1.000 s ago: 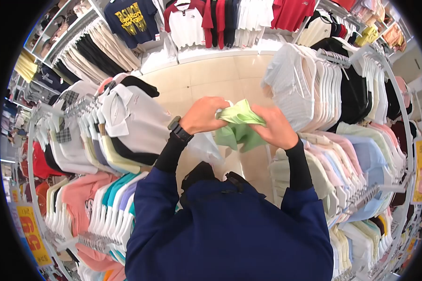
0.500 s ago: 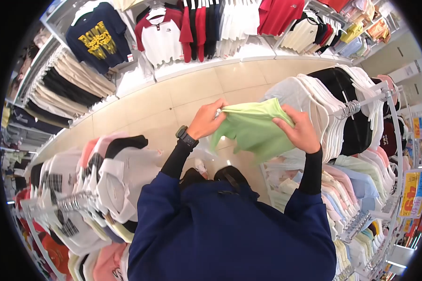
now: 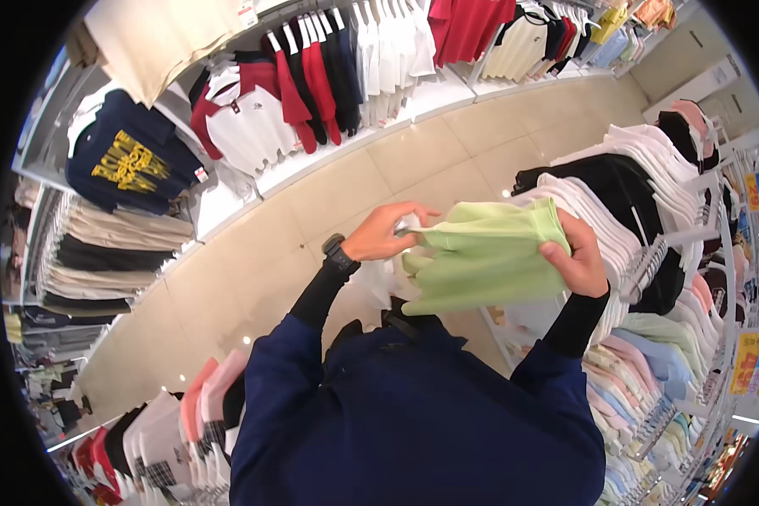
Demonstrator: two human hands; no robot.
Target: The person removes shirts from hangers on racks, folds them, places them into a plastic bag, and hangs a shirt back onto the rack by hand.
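Note:
A light green garment (image 3: 489, 261) hangs in front of me, stretched sideways between my hands; its exact kind is unclear. My right hand (image 3: 580, 257) grips its right end, thumb on the front by a band-like edge and fingers behind. At the upper left corner, my left hand (image 3: 390, 231) is closed in a pinch, with a small whitish piece showing between the fingers that I cannot make out. A dark watch (image 3: 339, 253) sits on my left wrist.
To my right stands a rack of white and black garments (image 3: 599, 202), with pastel clothes (image 3: 632, 363) lower down. Pink and white shirts (image 3: 202, 405) hang at lower left. Wall shelving ahead carries a navy printed T-shirt (image 3: 135, 160) and a white-and-red shirt (image 3: 249, 126). Tiled floor (image 3: 379, 173) lies between.
The garment has shifted right and slightly down with both hands, and hangs flatter. My view has turned, so the left rack sits lower in the picture.

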